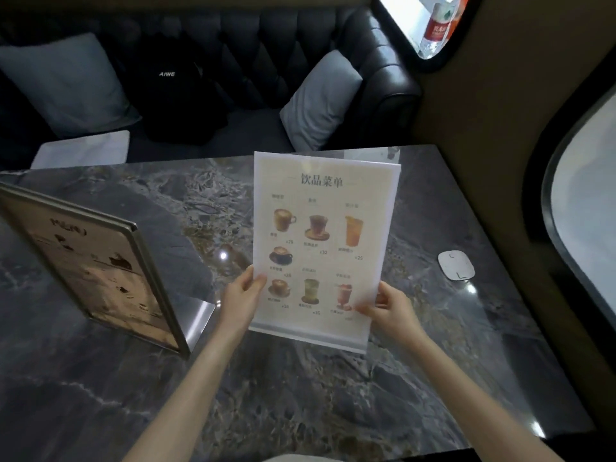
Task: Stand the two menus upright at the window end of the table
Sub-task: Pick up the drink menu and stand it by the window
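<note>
The white drinks menu (321, 248) is held near the marble table's (300, 395) middle, gripped at its lower edges: left hand (241, 295) and right hand (391, 305) fingers closed around it. A framed menu (90, 271) stands at left.

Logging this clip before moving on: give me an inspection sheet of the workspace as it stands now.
Surface: dark marble table, glossy with light glints.
Job's things: drinks menu in a clear stand, held by both lower side edges mid-table; framed menu stands upright at the left.
Clutter: small white puck near the window side.
Hands: left hand and right hand, fingers pinching the drinks menu.
Cables: nothing seen.
Surroundings: window at right; dark sofa with cushions, a dark garment; bottle on upper ledge.
</note>
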The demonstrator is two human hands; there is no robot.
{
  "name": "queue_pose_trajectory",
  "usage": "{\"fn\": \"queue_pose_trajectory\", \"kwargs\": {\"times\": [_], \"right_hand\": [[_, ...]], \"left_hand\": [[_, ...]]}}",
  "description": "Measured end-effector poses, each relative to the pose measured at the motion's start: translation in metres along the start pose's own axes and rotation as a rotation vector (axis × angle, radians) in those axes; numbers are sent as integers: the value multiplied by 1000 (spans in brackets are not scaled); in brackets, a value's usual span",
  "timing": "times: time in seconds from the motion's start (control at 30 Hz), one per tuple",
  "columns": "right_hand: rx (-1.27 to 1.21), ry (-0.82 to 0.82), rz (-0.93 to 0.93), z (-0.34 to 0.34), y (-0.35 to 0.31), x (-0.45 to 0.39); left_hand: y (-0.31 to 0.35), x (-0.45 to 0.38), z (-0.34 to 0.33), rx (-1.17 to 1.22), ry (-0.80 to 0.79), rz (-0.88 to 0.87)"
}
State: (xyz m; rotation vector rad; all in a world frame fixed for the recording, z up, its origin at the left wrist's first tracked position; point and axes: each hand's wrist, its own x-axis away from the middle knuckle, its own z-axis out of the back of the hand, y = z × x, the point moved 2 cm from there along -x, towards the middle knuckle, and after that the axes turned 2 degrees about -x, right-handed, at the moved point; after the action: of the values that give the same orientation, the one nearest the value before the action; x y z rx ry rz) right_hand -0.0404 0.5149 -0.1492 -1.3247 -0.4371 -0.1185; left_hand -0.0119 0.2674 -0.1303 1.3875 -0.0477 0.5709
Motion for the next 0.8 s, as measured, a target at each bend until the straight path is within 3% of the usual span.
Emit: {"fn": "queue_pose_trajectory", "kwargs": {"times": [0.17, 0.5, 0.8], "right_hand": [[-185, 52, 48, 23, -1, 17], [180, 520, 287, 99, 21, 50], [126, 778, 273, 173, 39, 74]], "left_hand": [[29, -6, -44, 24, -148, -72], [71, -29, -177, -15, -384, -216], [106, -26, -301, -178, -594, -294]]}}
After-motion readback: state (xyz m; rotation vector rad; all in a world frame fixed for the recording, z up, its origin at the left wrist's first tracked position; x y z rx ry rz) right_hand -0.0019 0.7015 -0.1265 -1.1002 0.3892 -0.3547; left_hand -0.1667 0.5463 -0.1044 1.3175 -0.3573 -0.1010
